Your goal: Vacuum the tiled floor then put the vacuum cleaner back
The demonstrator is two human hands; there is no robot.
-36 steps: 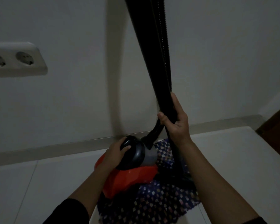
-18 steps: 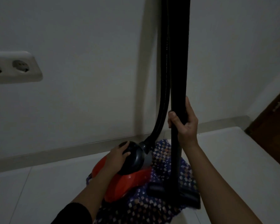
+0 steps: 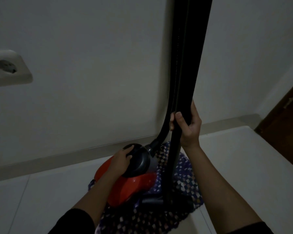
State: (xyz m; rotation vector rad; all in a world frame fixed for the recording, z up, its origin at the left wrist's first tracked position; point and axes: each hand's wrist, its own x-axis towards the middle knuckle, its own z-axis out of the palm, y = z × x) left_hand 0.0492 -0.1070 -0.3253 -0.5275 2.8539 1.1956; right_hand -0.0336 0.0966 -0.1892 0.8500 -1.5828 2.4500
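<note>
From the head view, the right hand (image 3: pixel 187 125) wraps its fingers around the upright black wand (image 3: pixel 184 81), while the left hand (image 3: pixel 121 160) grips the dark round top of the red vacuum cleaner (image 3: pixel 125 188), which sits on a patterned mat (image 3: pixel 183 168) on the tiled floor (image 3: pixel 243 157) near the wall. Compared with half a second ago, the wand stands slightly straighter and the wall socket (image 3: pixel 8 68) lies further left.

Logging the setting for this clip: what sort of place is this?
Probably a room in a home, dimly lit: a white tiled floor meeting a plain wall, a wall socket, a brown wooden door at right, and a patterned mat under a red vacuum cleaner.
</note>
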